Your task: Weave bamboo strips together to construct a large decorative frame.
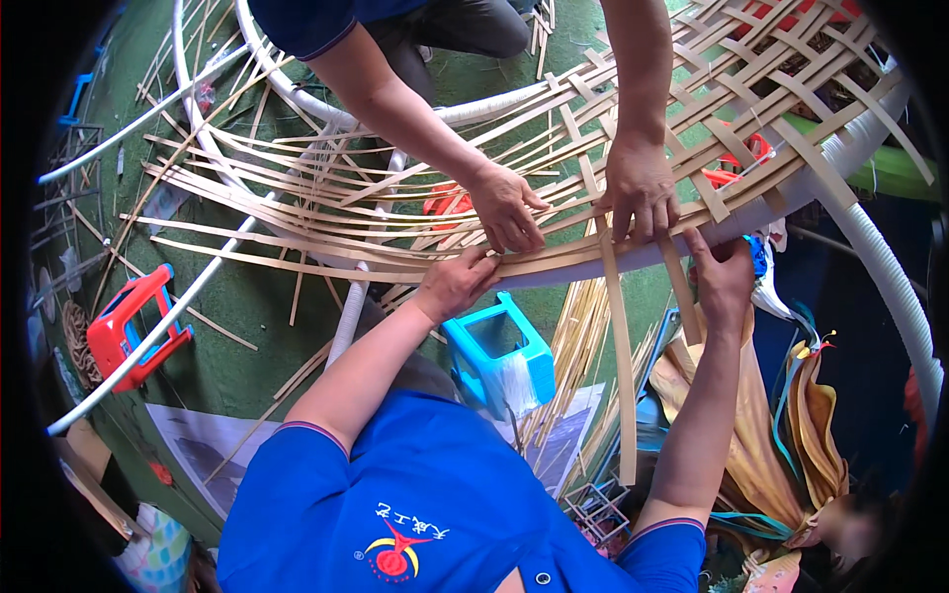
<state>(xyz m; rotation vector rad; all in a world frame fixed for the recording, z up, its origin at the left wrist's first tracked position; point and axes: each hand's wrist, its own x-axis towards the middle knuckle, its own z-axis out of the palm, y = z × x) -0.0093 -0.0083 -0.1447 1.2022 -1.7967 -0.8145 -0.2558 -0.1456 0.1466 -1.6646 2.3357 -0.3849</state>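
Observation:
Pale flat bamboo strips cross in an open weave at the upper right, and their long loose ends fan out to the left. My left hand pinches the near edge of the long strips. Farther right, my right hand has its fingers closed on the weave's near edge, beside a hanging cross strip. Another cross strip dangles between my arms. Between my hands, a co-worker's two hands press on the strips from the far side. Part of my right fingers is hidden.
White-wrapped tubing curves under and around the weave. A blue plastic stool stands below my left hand, and a red-and-blue stool at the left. Bundled thin bamboo sticks and brown cloth leaves lie nearby on the green floor.

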